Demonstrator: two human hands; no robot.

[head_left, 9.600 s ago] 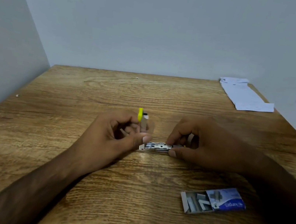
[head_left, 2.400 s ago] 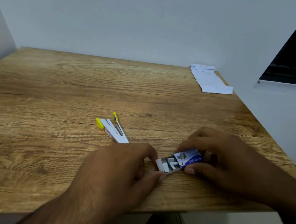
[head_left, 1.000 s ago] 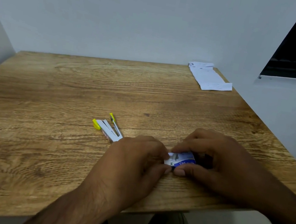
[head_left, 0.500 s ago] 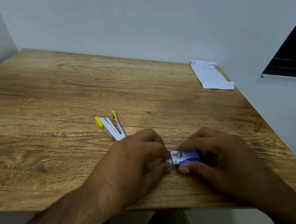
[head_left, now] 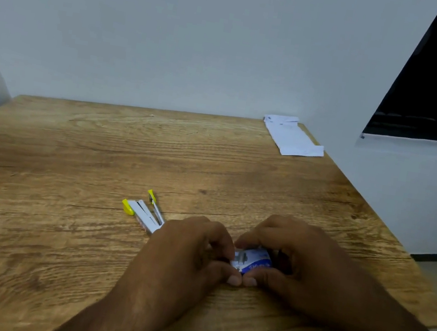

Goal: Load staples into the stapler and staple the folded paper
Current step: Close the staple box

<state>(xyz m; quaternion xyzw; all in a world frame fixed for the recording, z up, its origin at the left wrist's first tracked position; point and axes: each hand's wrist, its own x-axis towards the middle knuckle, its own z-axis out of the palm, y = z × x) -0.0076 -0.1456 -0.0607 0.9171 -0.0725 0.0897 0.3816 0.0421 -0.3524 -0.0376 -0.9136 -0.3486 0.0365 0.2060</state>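
Stapler (head_left: 143, 215), the small white metal one with yellow tips, sits splayed open just left of centre frame, nobody touching it.
Both the left hand (head_left: 192, 250) and right hand (head_left: 291, 260) pinch the little blue-and-white cardboard staple box (head_left: 252, 261), whose tray looked slid out a couple of seconds ago and now looks pushed shut, so loading's probably done. Folded white paper (head_left: 292, 137) waits upper right on the grainy wooden table (head_left: 69, 159).

Your single head view looked forward and down from the bench's (head_left: 69, 159) near edge, close above it, toward the far wall.
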